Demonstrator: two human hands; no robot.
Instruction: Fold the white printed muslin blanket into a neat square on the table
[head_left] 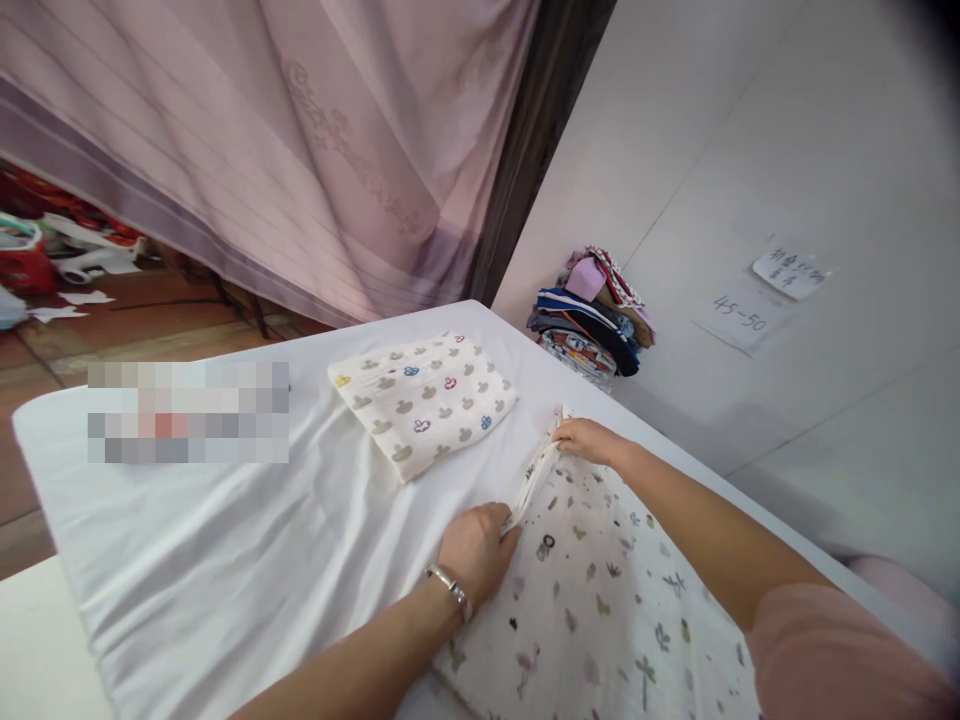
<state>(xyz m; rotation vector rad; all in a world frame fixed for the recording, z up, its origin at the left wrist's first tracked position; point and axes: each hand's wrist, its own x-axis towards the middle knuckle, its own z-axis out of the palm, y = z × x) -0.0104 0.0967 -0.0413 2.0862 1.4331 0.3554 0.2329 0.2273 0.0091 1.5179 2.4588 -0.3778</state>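
Cloth (600,580) with small plant and animal prints on white lies spread over the near right part of the table (240,560), as the head view shows. Its far edge is gathered into a narrow fold that runs at a slant between the two hands. The left hand (478,550), with a silver bracelet (450,588) at its wrist, is closed on the near end of this fold. The right hand (585,440) pinches the fold close to its far end, and a pink sleeve (825,650) covers the upper part of that arm.

Just beyond the fold, a folded mushroom-print cloth (431,400) lies flat on the white table covering, apart from both hands. A pixelated patch hides something at the table's left side. Past the far right edge stands a pile of folded clothes (592,320) near the pale wall (750,170), which bears two handwritten paper notes (742,318). A pink curtain (337,150) hangs behind the table, and a red container (26,265) shows at the far left.
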